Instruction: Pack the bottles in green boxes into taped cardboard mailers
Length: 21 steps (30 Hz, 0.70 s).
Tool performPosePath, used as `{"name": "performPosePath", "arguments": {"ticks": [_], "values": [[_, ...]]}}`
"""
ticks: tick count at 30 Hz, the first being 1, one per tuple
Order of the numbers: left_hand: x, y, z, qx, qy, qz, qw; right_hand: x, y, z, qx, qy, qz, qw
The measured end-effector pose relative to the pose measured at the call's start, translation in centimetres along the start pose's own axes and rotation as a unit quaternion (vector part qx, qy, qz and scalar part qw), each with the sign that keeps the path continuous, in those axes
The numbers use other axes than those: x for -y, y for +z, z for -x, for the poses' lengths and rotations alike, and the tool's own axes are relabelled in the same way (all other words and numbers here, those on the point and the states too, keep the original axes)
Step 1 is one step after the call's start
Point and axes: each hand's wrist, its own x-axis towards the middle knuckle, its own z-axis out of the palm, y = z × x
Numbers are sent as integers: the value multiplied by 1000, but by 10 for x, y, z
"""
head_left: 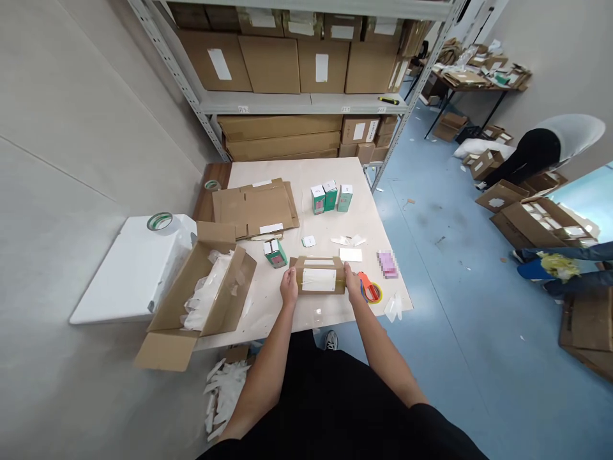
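Between my two hands is a small brown cardboard box (319, 263) with white labels and tape on it. My left hand (289, 287) grips its left end, and my right hand (353, 282) grips its right end. Just right of my right hand lies an orange tape dispenser (368, 286) with a yellow roll. A green-and-white small carton (275, 253) stands beyond my left hand. Behind the box lie a white card (350, 255) and a small white piece (309, 241).
Left stands an open carton (163, 306) holding white plastic bags. Flattened cardboard (256, 207) lies at the table's back left, near several green cartons (345, 198). Metal shelving (306, 102) with boxes rises behind. A pink pixelated item (387, 264) is at the right edge. Other people are at far right.
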Motion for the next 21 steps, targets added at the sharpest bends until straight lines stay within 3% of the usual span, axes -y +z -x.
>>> {"name": "performPosePath", "arguments": {"ticks": [4, 6, 9, 12, 16, 19, 21], "values": [[7, 2, 7, -9, 32, 9, 999, -7, 6, 1, -19, -63, -34, 997], [19, 4, 9, 22, -1, -58, 998, -23, 9, 1, -4, -73, 2, 997], [41, 8, 11, 86, -67, -192, 975, -51, 10, 2, 39, -33, 109, 993], [57, 13, 7, 108, -60, -246, 961, -65, 11, 1, 38, -37, 152, 987], [59, 21, -5, 124, -64, -219, 966, -51, 17, -3, 36, -102, 171, 979], [54, 23, -11, 145, -91, -151, 974, -35, 23, -2, 44, -72, 127, 988], [51, 20, -12, 136, -70, -107, 982, -29, 22, -1, 22, -52, 88, 995]]}}
